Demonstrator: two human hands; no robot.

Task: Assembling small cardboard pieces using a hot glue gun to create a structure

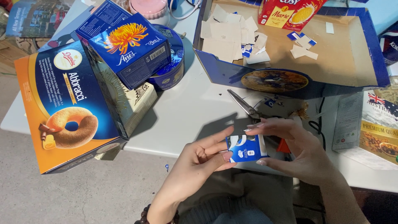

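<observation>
A small blue and white cardboard piece [247, 148] is held between both hands above the table's near edge. My left hand [199, 159] pinches its left side with thumb and fingers. My right hand [300, 147] grips its right side and top edge with fingertips. A pair of scissors [245, 104] lies on the white table [195, 108] just beyond the hands, blades pointing away to the left.
A cut-open blue carton [352, 58] holds several paper scraps and a red and yellow box [288, 12]. At left stand a large orange and blue biscuit box [62, 108], a blue flower box [130, 47] and a round blue tin [172, 62]. A cereal package [379, 124] lies right.
</observation>
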